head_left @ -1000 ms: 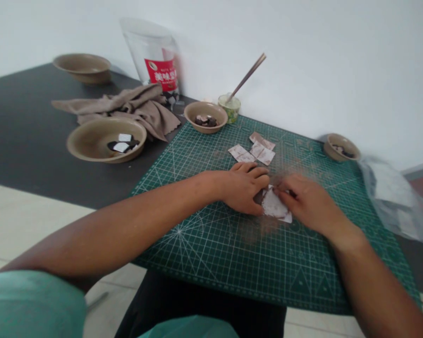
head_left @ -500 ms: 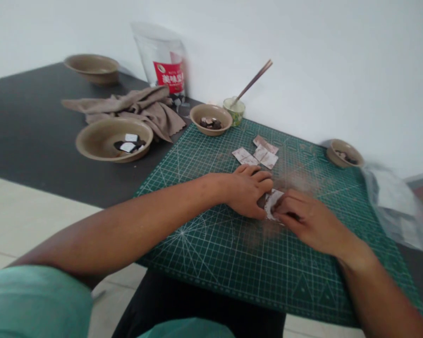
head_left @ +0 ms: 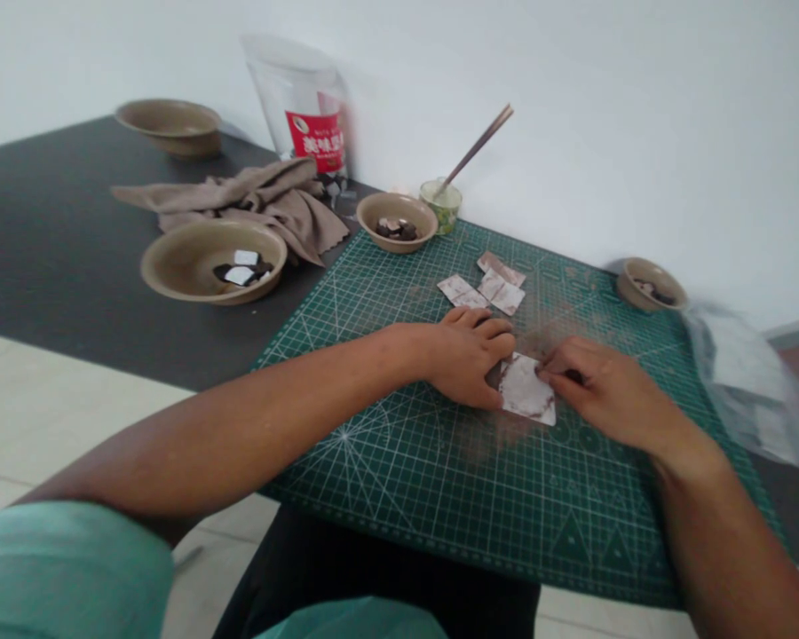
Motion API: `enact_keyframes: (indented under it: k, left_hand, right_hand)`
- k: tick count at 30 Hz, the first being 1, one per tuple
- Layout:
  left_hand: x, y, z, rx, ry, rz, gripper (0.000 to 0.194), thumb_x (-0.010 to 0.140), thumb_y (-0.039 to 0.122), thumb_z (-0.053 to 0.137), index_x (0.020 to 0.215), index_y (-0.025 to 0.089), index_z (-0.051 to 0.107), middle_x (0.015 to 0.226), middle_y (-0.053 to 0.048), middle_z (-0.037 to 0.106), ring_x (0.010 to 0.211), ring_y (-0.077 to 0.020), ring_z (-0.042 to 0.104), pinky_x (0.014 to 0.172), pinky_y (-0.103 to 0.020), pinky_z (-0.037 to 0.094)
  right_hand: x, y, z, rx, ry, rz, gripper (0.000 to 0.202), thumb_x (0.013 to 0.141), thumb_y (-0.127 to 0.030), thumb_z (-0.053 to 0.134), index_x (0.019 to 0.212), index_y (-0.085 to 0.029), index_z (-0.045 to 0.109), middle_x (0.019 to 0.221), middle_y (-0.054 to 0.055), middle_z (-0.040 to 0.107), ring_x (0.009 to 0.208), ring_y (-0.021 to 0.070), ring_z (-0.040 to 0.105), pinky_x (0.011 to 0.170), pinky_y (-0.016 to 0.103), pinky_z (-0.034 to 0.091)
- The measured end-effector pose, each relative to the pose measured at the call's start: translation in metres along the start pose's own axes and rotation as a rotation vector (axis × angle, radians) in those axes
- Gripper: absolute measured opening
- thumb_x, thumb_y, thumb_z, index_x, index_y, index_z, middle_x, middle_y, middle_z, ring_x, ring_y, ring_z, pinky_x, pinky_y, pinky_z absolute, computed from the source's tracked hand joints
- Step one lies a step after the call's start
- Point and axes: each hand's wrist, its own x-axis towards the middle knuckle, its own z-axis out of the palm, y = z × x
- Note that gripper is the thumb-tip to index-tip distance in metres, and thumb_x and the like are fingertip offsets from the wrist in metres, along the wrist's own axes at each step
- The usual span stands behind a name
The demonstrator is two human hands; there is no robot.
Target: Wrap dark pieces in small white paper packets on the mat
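A white card-like piece (head_left: pixel 527 390) with brown smudges round its edges lies on the green cutting mat (head_left: pixel 399 484). My left hand (head_left: pixel 470 355) rests palm down at its left edge, fingers apart on the mat and thumb against the piece, steadying it. At the piece's upper right edge, my right hand (head_left: pixel 589 382) is closed in a pinch. What its fingertips hold, if anything, is hidden. Beyond my left hand lie several similar smudged pieces (head_left: pixel 501 291), partly overlapping.
Brown powder marks the mat. A bowl with dark bits (head_left: pixel 398 222) and a green-patterned cup (head_left: pixel 445 206) with chopsticks stand at the back. Leftward are another bowl (head_left: pixel 166 275), a brown cloth (head_left: pixel 253 195) and a clear bag (head_left: pixel 299 106). A small bowl (head_left: pixel 649 284) and plastic bag (head_left: pixel 749 382) are right.
My right hand has slid right and slightly away from me across the white piece, uncovering most of its face. My left hand stays in place.
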Motion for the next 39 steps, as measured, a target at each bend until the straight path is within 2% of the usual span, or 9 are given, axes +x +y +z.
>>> enact_keyframes:
  k: [4, 9, 14, 18, 22, 27, 31, 36, 39]
  left_hand:
    - [0.0002, -0.0001, 0.0009, 0.011, 0.002, 0.009, 0.069, 0.082, 0.062, 0.054, 0.137, 0.020, 0.048, 0.162, -0.012, 0.032, 0.149, -0.0384, 0.025, 0.120, -0.053, 0.021]
    - [0.0003, -0.0007, 0.0000, 0.000, -0.020, -0.003, 0.071, 0.081, 0.062, 0.056, 0.139, 0.021, 0.047, 0.164, -0.011, 0.028, 0.149, -0.0401, 0.023, 0.119, -0.056, 0.022]
    - [0.0003, -0.0008, 0.0001, -0.005, -0.006, 0.022, 0.071, 0.082, 0.062, 0.054, 0.139, 0.021, 0.046, 0.163, -0.011, 0.030, 0.149, -0.0388, 0.024, 0.119, -0.055, 0.022]
    - [0.0004, -0.0006, -0.0004, 0.006, -0.011, -0.001, 0.072, 0.081, 0.063, 0.055, 0.140, 0.022, 0.046, 0.163, -0.010, 0.030, 0.150, -0.0381, 0.023, 0.120, -0.054, 0.020]
    - [0.0003, 0.0004, -0.0022, 0.000, -0.034, 0.013, 0.070, 0.083, 0.063, 0.053, 0.139, 0.022, 0.047, 0.163, -0.011, 0.030, 0.150, -0.0388, 0.023, 0.120, -0.054, 0.021]
    - [0.0008, 0.0000, -0.0014, 0.013, -0.021, -0.002, 0.073, 0.082, 0.063, 0.054, 0.141, 0.022, 0.045, 0.163, -0.011, 0.029, 0.149, -0.0390, 0.023, 0.119, -0.055, 0.022]
    - [0.0004, -0.0003, -0.0007, 0.002, -0.015, 0.022, 0.070, 0.082, 0.063, 0.054, 0.137, 0.021, 0.048, 0.162, -0.011, 0.031, 0.149, -0.0383, 0.024, 0.120, -0.053, 0.021]
    - [0.0002, 0.0000, -0.0007, 0.000, -0.013, -0.009, 0.070, 0.081, 0.062, 0.055, 0.138, 0.023, 0.047, 0.163, -0.010, 0.030, 0.149, -0.0391, 0.023, 0.119, -0.055, 0.021]
    - [0.0003, 0.0002, -0.0007, 0.000, -0.012, 0.004, 0.070, 0.081, 0.062, 0.055, 0.138, 0.021, 0.048, 0.162, -0.011, 0.031, 0.149, -0.0395, 0.024, 0.119, -0.054, 0.021]
  right_hand:
    - [0.0002, 0.0036, -0.0009, 0.135, -0.078, -0.098, 0.015, 0.096, -0.024, 0.055, 0.084, -0.022, 0.063, 0.088, 0.004, 0.065, 0.081, 0.0191, 0.061, 0.071, 0.033, 0.046]
    - [-0.0008, 0.0011, -0.0012, 0.039, -0.011, -0.015, 0.013, 0.095, -0.025, 0.058, 0.083, -0.022, 0.064, 0.083, 0.003, 0.063, 0.075, 0.0195, 0.059, 0.067, 0.033, 0.044]
    - [0.0027, -0.0039, 0.0020, 0.157, -0.077, -0.145, 0.015, 0.097, -0.020, 0.053, 0.087, -0.022, 0.065, 0.092, 0.004, 0.067, 0.085, 0.0194, 0.062, 0.075, 0.033, 0.047]
    - [0.0032, 0.0024, 0.0011, -0.041, 0.068, 0.003, 0.012, 0.094, -0.024, 0.058, 0.083, -0.021, 0.063, 0.082, 0.004, 0.063, 0.076, 0.0207, 0.059, 0.069, 0.035, 0.044]
    - [-0.0037, 0.0008, 0.0011, 0.102, -0.068, -0.092, 0.015, 0.098, -0.023, 0.053, 0.087, -0.023, 0.063, 0.092, 0.004, 0.066, 0.083, 0.0194, 0.062, 0.072, 0.033, 0.047]
    - [-0.0040, 0.0020, 0.0004, -0.029, 0.026, 0.007, 0.013, 0.097, -0.027, 0.056, 0.086, -0.022, 0.061, 0.086, 0.005, 0.064, 0.079, 0.0210, 0.061, 0.071, 0.036, 0.045]
    - [-0.0049, -0.0010, 0.0009, 0.075, -0.113, -0.068, 0.015, 0.099, -0.027, 0.053, 0.088, -0.023, 0.063, 0.089, 0.004, 0.064, 0.081, 0.0191, 0.061, 0.071, 0.033, 0.047]
    - [-0.0009, -0.0030, 0.0009, -0.040, 0.038, 0.021, 0.015, 0.096, -0.026, 0.056, 0.083, -0.022, 0.062, 0.084, 0.004, 0.063, 0.076, 0.0208, 0.060, 0.069, 0.035, 0.044]
    - [-0.0022, -0.0063, 0.0009, 0.018, -0.063, -0.021, 0.016, 0.096, -0.026, 0.056, 0.081, -0.022, 0.062, 0.081, 0.003, 0.062, 0.074, 0.0191, 0.059, 0.065, 0.032, 0.043]
